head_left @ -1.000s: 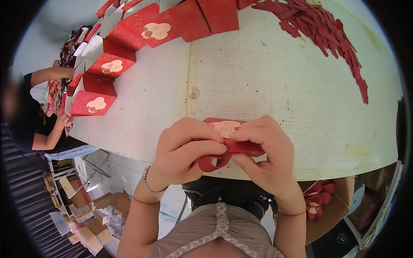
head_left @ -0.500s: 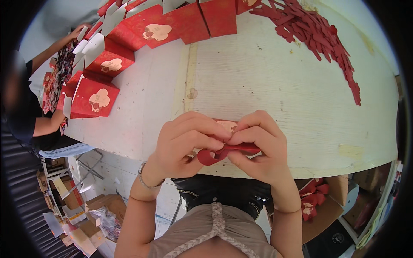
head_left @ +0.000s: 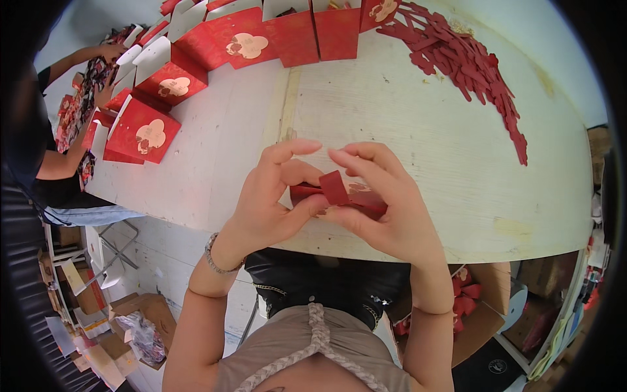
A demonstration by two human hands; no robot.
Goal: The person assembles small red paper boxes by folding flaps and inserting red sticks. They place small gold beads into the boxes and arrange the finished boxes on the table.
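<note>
A small folded red paper bow (head_left: 334, 188) is between my hands, just above the table's near edge. One flap of it stands up in the middle, and a pale printed patch shows on its right part. My left hand (head_left: 258, 199) grips its left end between thumb and bent fingers, the index finger raised clear. My right hand (head_left: 401, 209) holds the right end with the thumb along the near side, while its upper fingers arch over the bow. Part of the bow is hidden behind the thumbs.
Open red gift boxes (head_left: 241, 46) with pale labels stand in a curve along the far left. A heap of flat red paper strips (head_left: 457, 55) lies far right. Below the table, a cardboard box (head_left: 483, 326) holds several red bows. At left, another person's arms (head_left: 62, 163) reach among small packets.
My upper fingers have come off the bow's middle and spread apart. The loop seen at its left has given way to an upright flap. The other person's nearer arm moved toward the packets.
</note>
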